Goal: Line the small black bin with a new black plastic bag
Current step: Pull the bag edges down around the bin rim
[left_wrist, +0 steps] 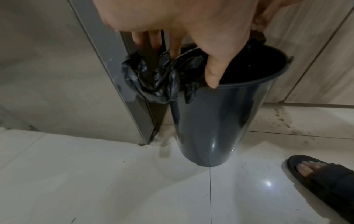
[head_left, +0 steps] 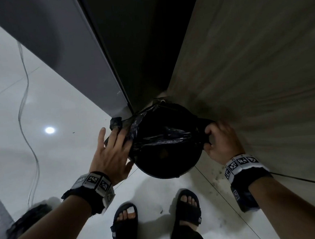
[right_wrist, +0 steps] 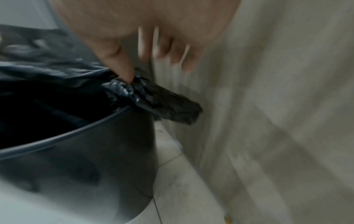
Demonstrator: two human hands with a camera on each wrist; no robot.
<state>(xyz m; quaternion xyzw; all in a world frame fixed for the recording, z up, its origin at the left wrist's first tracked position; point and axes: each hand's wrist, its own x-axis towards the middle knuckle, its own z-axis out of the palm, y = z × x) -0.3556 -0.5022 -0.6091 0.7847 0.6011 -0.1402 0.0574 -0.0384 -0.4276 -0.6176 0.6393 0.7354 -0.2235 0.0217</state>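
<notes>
The small black bin (head_left: 166,164) stands on the floor in a corner, seen from above, with the black plastic bag (head_left: 165,135) hanging inside it. My left hand (head_left: 115,139) lies spread over the bag's bunched left edge (left_wrist: 153,81). Its thumb rests on the bin's rim (left_wrist: 249,81) and its straight fingers touch the plastic outside. My right hand (head_left: 217,138) curls round the bag's right handle (right_wrist: 164,104), which sticks out over the rim towards the wall. That view is blurred. The near rim is bare of plastic.
A grey door frame (head_left: 92,68) stands just left of the bin and a tiled wall (head_left: 252,64) just right. My feet in black sandals (head_left: 125,221) are close in front. A thin cable (head_left: 26,110) runs over the white floor at left, with a dark bundle (head_left: 28,218) nearby.
</notes>
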